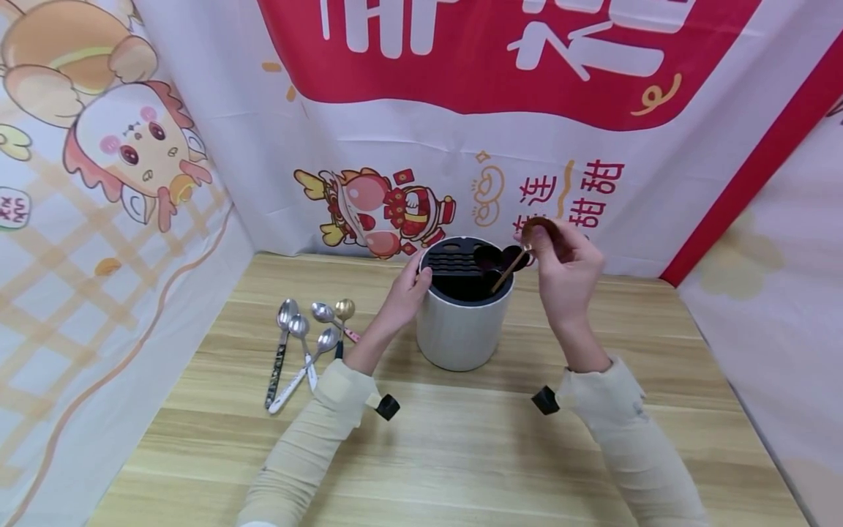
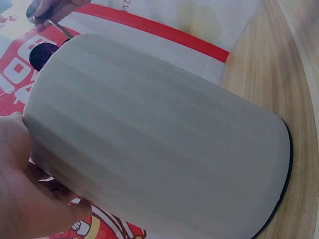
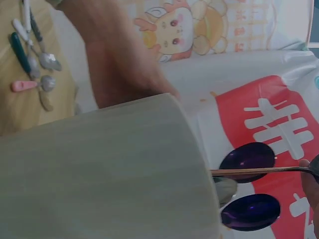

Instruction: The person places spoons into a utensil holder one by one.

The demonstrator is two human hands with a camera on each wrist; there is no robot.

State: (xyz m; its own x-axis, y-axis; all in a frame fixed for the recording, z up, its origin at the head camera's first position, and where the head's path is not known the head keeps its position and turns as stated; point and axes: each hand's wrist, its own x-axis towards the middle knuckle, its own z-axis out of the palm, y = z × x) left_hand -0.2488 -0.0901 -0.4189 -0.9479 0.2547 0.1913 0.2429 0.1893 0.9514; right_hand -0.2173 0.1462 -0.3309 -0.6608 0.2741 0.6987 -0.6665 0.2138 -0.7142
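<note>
A white utensil holder (image 1: 461,337) with a black slotted top stands on the table. My left hand (image 1: 403,296) grips its left side near the rim, the thumb over the edge. Above the right of the rim, my right hand (image 1: 565,271) pinches a brownish spoon (image 1: 508,274) by its bowl. That spoon's thin handle slants down into the opening; its lower end is hidden inside. Several dark, purplish spoons (image 3: 251,212) stand in the holder with their bowls up. A paler bowl (image 3: 226,190) shows between two of them in the right wrist view.
To the left, several loose spoons lie in a group, among them one with a dark patterned handle (image 1: 276,369) and a gold one (image 1: 345,308). Behind the wooden table (image 1: 454,454) hangs a printed cloth (image 1: 395,132), close to the holder.
</note>
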